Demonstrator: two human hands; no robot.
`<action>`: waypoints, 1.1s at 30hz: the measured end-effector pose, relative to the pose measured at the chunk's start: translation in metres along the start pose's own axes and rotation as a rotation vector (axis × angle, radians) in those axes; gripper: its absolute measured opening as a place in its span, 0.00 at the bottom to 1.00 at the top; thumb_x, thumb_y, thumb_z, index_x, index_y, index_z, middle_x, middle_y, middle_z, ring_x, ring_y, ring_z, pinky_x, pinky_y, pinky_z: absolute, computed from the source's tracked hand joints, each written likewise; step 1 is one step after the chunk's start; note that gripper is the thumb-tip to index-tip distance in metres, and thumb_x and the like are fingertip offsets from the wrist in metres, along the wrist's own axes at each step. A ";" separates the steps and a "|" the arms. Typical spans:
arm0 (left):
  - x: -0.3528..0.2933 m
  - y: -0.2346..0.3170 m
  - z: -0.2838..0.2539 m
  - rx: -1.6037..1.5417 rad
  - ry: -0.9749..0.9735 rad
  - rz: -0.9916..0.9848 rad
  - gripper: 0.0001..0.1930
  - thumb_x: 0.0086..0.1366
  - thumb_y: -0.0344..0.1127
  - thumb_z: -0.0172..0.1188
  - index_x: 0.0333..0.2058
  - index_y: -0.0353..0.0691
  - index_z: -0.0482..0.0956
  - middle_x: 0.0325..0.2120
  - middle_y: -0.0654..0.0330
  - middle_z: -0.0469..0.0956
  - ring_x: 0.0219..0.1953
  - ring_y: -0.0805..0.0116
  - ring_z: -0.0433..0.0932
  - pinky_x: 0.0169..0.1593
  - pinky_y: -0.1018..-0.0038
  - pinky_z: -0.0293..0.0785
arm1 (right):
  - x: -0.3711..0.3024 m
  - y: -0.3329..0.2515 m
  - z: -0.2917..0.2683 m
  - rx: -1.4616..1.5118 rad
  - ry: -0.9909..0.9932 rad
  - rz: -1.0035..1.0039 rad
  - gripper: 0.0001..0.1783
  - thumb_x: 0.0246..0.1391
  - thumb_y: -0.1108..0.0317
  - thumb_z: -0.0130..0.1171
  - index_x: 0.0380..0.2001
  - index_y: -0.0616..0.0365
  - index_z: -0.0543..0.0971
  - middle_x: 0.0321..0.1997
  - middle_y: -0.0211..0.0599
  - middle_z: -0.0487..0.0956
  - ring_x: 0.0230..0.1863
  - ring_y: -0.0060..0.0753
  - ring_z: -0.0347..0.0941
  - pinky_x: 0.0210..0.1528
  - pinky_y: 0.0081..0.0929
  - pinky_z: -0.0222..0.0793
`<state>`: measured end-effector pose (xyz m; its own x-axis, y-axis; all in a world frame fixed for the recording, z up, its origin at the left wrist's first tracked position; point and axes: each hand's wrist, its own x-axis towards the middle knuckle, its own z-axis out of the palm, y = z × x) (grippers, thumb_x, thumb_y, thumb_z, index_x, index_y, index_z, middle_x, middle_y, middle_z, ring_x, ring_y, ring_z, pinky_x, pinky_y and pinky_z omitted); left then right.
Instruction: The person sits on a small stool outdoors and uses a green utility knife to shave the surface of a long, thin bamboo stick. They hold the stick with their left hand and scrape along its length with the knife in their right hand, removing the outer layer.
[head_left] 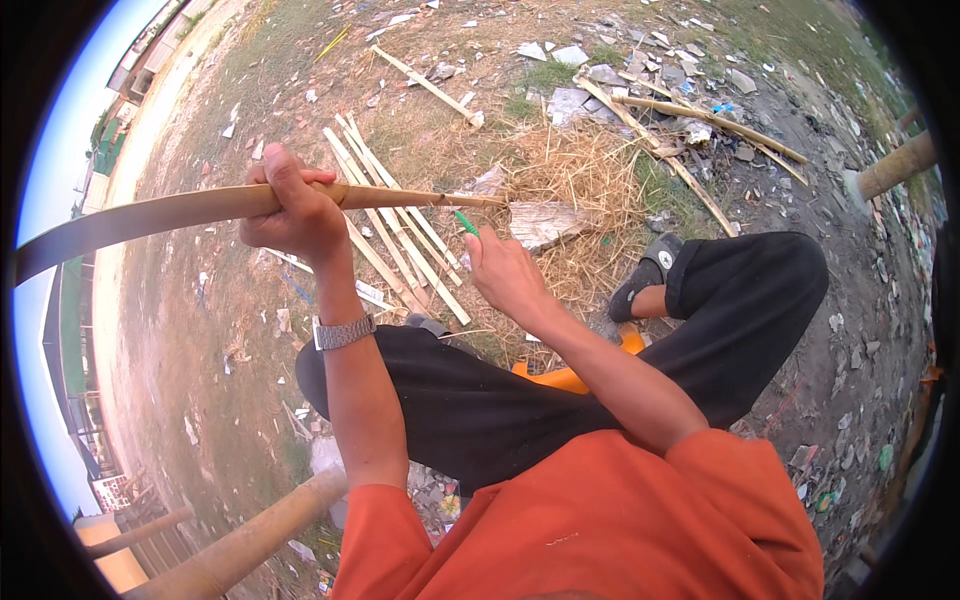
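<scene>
My left hand [295, 205], a metal-band watch on its wrist, is wrapped around a long split bamboo strip [165, 208]. The strip runs from the far left edge, bending there in the picture, to a narrow end near the middle. Below that end, my right hand [505, 272] is closed on a slim green thing [466, 222], perhaps a handle; the rest of it is hidden by my fingers. A weathered wooden block [545, 224] lies just beyond my right hand, close to the tip of the strip.
Several pale bamboo strips [390, 222] lie on the ground beyond my legs. Straw shavings [590, 180] surround the block. Longer bamboo pieces [710, 125] rest among rubble at the far right. Bamboo poles stand at the right [895, 168] and lower left [250, 535]. An orange seat [560, 380] shows beneath me.
</scene>
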<state>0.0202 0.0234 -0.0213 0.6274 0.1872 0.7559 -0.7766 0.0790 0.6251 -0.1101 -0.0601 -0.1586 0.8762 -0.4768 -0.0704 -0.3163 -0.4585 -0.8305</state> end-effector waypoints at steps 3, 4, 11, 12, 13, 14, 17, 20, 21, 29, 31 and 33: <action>0.000 0.002 0.003 0.063 0.007 0.014 0.17 0.63 0.31 0.54 0.14 0.36 0.69 0.08 0.62 0.70 0.10 0.76 0.71 0.16 0.82 0.67 | -0.002 -0.020 -0.006 0.102 0.002 -0.111 0.19 0.65 0.56 0.40 0.33 0.62 0.67 0.19 0.61 0.73 0.26 0.67 0.71 0.30 0.58 0.65; -0.002 0.002 0.004 0.059 0.012 0.008 0.17 0.63 0.31 0.54 0.14 0.36 0.69 0.08 0.62 0.70 0.10 0.76 0.71 0.16 0.82 0.67 | -0.002 -0.012 0.000 0.076 0.023 -0.108 0.19 0.65 0.55 0.40 0.33 0.62 0.67 0.19 0.61 0.73 0.26 0.67 0.72 0.31 0.58 0.66; 0.001 0.003 0.002 0.080 0.021 -0.007 0.18 0.63 0.31 0.54 0.14 0.37 0.69 0.08 0.62 0.70 0.10 0.77 0.70 0.16 0.82 0.66 | 0.012 0.009 0.008 0.017 0.029 -0.057 0.20 0.65 0.54 0.38 0.35 0.62 0.68 0.19 0.61 0.73 0.27 0.68 0.73 0.31 0.57 0.69; -0.001 0.002 0.003 0.070 0.017 0.010 0.18 0.63 0.31 0.55 0.14 0.37 0.69 0.08 0.62 0.70 0.10 0.77 0.70 0.16 0.82 0.66 | 0.009 0.001 0.004 0.043 0.028 -0.081 0.20 0.65 0.54 0.38 0.35 0.62 0.68 0.20 0.62 0.74 0.27 0.68 0.73 0.31 0.57 0.69; -0.003 0.000 0.005 0.061 0.014 0.027 0.18 0.63 0.31 0.55 0.14 0.37 0.69 0.08 0.62 0.70 0.10 0.76 0.70 0.16 0.82 0.66 | 0.010 0.012 0.014 0.028 0.048 -0.045 0.20 0.65 0.54 0.38 0.35 0.62 0.68 0.20 0.62 0.74 0.27 0.68 0.73 0.31 0.57 0.69; -0.004 0.001 0.009 0.042 0.009 0.048 0.18 0.63 0.32 0.55 0.13 0.37 0.69 0.08 0.62 0.70 0.10 0.76 0.71 0.16 0.82 0.66 | 0.014 0.032 0.028 0.013 0.077 -0.011 0.20 0.65 0.54 0.38 0.35 0.62 0.68 0.20 0.62 0.74 0.27 0.68 0.73 0.31 0.57 0.69; -0.004 0.000 0.001 0.019 0.021 -0.006 0.18 0.63 0.32 0.56 0.13 0.37 0.68 0.08 0.62 0.70 0.10 0.76 0.71 0.16 0.82 0.66 | 0.022 0.051 0.036 -0.041 0.049 0.071 0.19 0.65 0.54 0.39 0.35 0.62 0.68 0.21 0.62 0.75 0.27 0.68 0.73 0.31 0.57 0.69; -0.001 0.003 0.003 0.055 0.015 0.010 0.18 0.63 0.32 0.56 0.13 0.37 0.69 0.08 0.62 0.70 0.10 0.76 0.71 0.17 0.82 0.66 | 0.021 0.034 0.027 0.013 0.027 0.001 0.19 0.65 0.54 0.39 0.35 0.61 0.68 0.21 0.62 0.75 0.27 0.69 0.73 0.32 0.57 0.69; -0.001 0.001 0.004 0.054 0.016 0.022 0.18 0.63 0.31 0.56 0.13 0.37 0.69 0.08 0.62 0.70 0.10 0.76 0.71 0.17 0.81 0.67 | 0.020 0.025 0.024 0.053 0.027 -0.050 0.19 0.65 0.54 0.39 0.34 0.61 0.68 0.21 0.62 0.75 0.27 0.69 0.73 0.32 0.58 0.69; 0.002 0.001 0.003 0.039 0.028 0.022 0.17 0.63 0.30 0.55 0.14 0.36 0.69 0.08 0.62 0.70 0.10 0.77 0.70 0.17 0.82 0.68 | 0.029 0.054 0.038 0.031 0.068 0.036 0.20 0.65 0.54 0.39 0.34 0.63 0.68 0.21 0.64 0.74 0.28 0.70 0.72 0.33 0.58 0.68; -0.002 0.000 0.003 0.029 0.023 0.020 0.17 0.63 0.30 0.55 0.14 0.36 0.69 0.08 0.62 0.70 0.10 0.77 0.71 0.17 0.82 0.67 | 0.026 0.044 0.039 0.105 0.004 0.002 0.22 0.65 0.54 0.38 0.36 0.65 0.69 0.26 0.66 0.75 0.31 0.70 0.73 0.37 0.58 0.68; -0.001 -0.001 0.007 -0.002 0.015 0.022 0.17 0.63 0.30 0.55 0.14 0.36 0.70 0.08 0.61 0.70 0.10 0.77 0.71 0.16 0.82 0.67 | 0.036 0.079 0.055 0.053 0.030 0.132 0.22 0.65 0.54 0.38 0.35 0.65 0.69 0.26 0.66 0.75 0.32 0.70 0.73 0.36 0.58 0.68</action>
<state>0.0208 0.0161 -0.0208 0.6089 0.2036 0.7667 -0.7905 0.0761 0.6077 -0.0838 -0.0723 -0.2568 0.8167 -0.5531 -0.1646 -0.4076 -0.3509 -0.8431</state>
